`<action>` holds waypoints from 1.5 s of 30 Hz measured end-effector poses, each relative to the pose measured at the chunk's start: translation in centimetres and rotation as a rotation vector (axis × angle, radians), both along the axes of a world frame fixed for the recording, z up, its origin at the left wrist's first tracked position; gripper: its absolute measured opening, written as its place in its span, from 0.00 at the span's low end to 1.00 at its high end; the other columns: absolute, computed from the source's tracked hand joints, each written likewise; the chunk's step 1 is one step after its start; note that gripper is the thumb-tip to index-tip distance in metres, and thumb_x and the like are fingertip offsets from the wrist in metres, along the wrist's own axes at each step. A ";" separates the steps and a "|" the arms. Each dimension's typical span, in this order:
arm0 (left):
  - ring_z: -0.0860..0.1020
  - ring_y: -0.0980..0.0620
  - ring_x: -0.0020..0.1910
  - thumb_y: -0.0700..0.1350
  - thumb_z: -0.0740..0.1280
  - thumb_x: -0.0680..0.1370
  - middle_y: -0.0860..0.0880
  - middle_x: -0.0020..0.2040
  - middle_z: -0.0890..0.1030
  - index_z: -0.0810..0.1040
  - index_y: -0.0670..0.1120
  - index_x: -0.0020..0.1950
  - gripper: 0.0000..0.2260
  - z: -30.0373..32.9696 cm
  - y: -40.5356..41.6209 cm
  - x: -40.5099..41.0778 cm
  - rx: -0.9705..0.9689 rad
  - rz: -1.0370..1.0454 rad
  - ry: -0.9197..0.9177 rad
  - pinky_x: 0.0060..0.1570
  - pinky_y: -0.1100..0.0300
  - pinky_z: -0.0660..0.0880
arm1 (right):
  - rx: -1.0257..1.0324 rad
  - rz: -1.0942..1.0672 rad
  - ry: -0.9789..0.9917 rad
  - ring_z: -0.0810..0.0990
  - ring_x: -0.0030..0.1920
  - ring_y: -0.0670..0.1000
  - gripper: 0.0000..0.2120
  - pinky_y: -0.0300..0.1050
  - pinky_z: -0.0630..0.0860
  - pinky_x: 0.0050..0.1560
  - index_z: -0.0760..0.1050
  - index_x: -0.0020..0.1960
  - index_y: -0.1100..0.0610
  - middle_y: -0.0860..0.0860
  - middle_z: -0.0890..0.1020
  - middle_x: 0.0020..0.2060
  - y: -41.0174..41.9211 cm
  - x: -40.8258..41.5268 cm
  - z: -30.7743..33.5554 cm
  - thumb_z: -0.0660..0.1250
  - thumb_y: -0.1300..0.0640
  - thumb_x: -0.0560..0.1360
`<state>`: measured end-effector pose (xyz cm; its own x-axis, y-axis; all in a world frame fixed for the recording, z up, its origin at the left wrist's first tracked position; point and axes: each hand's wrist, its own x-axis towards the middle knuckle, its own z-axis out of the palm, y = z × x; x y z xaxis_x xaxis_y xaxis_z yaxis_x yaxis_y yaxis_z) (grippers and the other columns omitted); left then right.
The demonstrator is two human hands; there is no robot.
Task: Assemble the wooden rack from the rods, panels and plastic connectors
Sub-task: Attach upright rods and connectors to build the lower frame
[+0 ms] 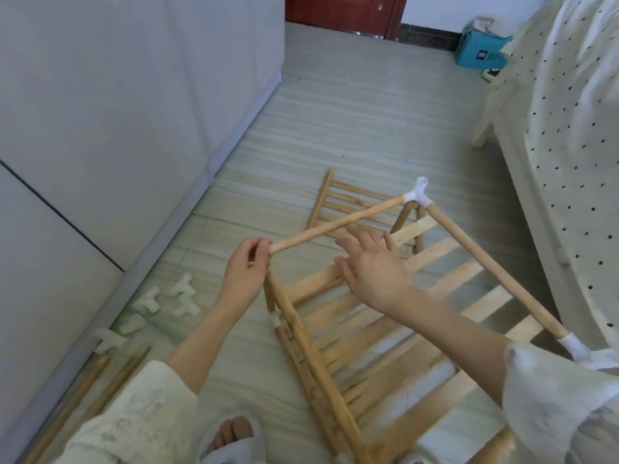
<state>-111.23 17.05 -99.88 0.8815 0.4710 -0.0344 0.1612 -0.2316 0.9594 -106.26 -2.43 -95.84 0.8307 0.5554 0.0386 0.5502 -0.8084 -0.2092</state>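
A half-built wooden rack stands on the floor in front of me, with slatted panels inside a frame of rods. My left hand grips the near end of the top rod, where it meets an upright rod. The rod's far end sits in a white plastic corner connector. My right hand hovers open, fingers spread, just below that rod and above the slats. Another white connector caps the right side rod near my right sleeve.
Several loose white connectors lie on the floor at the left by the white cabinet. Two spare rods lie beside them. A separate slatted panel lies beyond the rack. A bed with dotted cover borders the right.
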 end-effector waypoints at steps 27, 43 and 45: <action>0.68 0.55 0.36 0.46 0.46 0.84 0.49 0.37 0.70 0.75 0.51 0.51 0.17 -1.4 -1.1 -2.1 -0.251 -0.013 0.025 0.32 0.70 0.66 | 0.113 0.084 -0.109 0.69 0.39 0.50 0.22 0.48 0.57 0.50 0.64 0.29 0.51 0.45 0.69 0.27 8.7 2.4 -4.4 0.45 0.44 0.77; 0.72 0.57 0.33 0.40 0.53 0.81 0.49 0.37 0.75 0.77 0.43 0.44 0.14 -1.0 -1.6 0.5 -0.321 0.119 0.074 0.31 0.71 0.69 | 0.239 0.049 -0.053 0.74 0.53 0.57 0.15 0.52 0.65 0.58 0.78 0.44 0.58 0.53 0.78 0.45 6.1 6.3 -2.5 0.55 0.54 0.79; 0.72 0.54 0.31 0.39 0.54 0.80 0.48 0.35 0.75 0.76 0.45 0.41 0.14 -0.7 -1.3 1.7 -0.331 0.139 0.083 0.31 0.66 0.69 | 0.239 -0.044 -0.211 0.74 0.55 0.60 0.16 0.54 0.65 0.59 0.79 0.50 0.61 0.56 0.79 0.50 4.2 7.9 -2.2 0.55 0.54 0.78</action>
<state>-109.52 15.76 -100.58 0.7977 0.5373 -0.2737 0.2497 0.1188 0.9610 -98.32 1.81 -98.07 0.8135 0.4733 0.3379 0.5672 -0.7740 -0.2813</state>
